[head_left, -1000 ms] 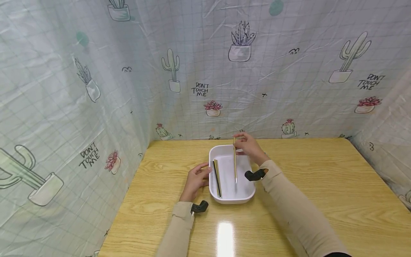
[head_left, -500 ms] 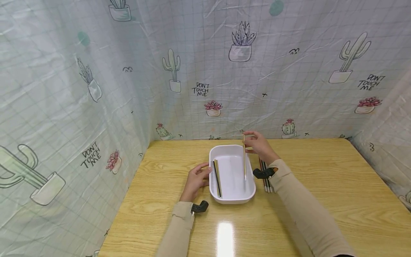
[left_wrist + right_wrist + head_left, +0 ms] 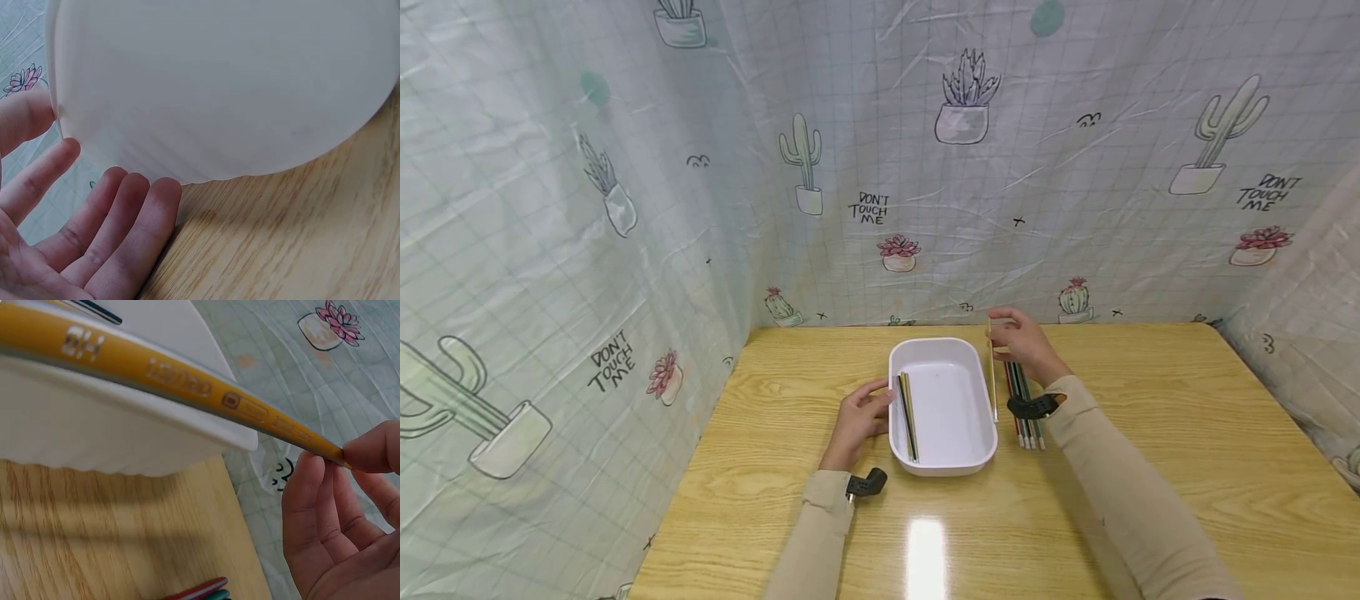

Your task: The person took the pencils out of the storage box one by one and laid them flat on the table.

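Observation:
My right hand [image 3: 1022, 346] pinches a yellow pencil [image 3: 206, 387] near its far end, thumb against fingertips. The pencil is held above the right rim of a white tray [image 3: 943, 469], with pale lettering along its side. Inside the tray, several pencils [image 3: 907, 417], dark and yellow, lie along the left wall. My left hand [image 3: 856, 421] is at the tray's left side, its fingertips [image 3: 164, 190] against the outer wall and the thumb at the rim. Several pencils [image 3: 1026, 417], red, dark and green, lie side by side on the table right of the tray, partly under my right hand and wrist.
The wooden table [image 3: 790, 533] reaches back to a hanging sheet [image 3: 850, 267] printed with potted cacti. A black wrist camera [image 3: 1033, 406] sits on the right wrist over the loose pencils, and another wrist camera [image 3: 867, 482] sits on the left.
My right hand has carried the yellow pencil rightward from over the tray's middle to its right rim. The pencils on the table have come into view. My left hand and the tray stay put.

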`<state>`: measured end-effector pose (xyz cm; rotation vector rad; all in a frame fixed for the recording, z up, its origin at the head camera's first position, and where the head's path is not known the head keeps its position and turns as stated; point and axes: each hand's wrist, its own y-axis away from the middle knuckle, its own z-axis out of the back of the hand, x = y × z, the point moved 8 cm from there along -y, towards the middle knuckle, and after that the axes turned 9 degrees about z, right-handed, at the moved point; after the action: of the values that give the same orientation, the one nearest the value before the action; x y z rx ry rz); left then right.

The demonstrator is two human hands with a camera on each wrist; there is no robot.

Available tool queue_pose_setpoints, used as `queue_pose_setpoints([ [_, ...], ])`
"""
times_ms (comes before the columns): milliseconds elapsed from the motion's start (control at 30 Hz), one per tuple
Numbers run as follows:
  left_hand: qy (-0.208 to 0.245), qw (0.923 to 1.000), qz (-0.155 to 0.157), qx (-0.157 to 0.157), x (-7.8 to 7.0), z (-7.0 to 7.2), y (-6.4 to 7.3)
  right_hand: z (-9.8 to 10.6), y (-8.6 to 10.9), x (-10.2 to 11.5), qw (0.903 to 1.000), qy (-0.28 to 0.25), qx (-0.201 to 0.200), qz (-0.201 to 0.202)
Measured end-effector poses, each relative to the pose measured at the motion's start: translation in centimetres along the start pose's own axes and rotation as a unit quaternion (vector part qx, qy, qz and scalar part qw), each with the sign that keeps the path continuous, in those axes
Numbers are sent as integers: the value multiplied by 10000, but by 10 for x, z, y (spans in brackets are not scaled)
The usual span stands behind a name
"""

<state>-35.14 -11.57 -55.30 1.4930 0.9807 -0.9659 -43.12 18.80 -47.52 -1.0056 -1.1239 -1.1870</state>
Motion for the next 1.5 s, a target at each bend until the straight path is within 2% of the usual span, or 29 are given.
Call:
queue_pose_setpoints([
  [767, -32, 10000, 21, -59, -1, -1, 0, 38, 17, -32, 9997, 179, -175, -72],
  [1200, -63, 10000, 30, -70, -1, 0, 3, 58, 24, -57, 9973, 496, -397, -381],
  [1500, -61, 9999, 40, -84, -1, 1, 3, 62, 27, -67, 9951, 700, -418, -565],
])
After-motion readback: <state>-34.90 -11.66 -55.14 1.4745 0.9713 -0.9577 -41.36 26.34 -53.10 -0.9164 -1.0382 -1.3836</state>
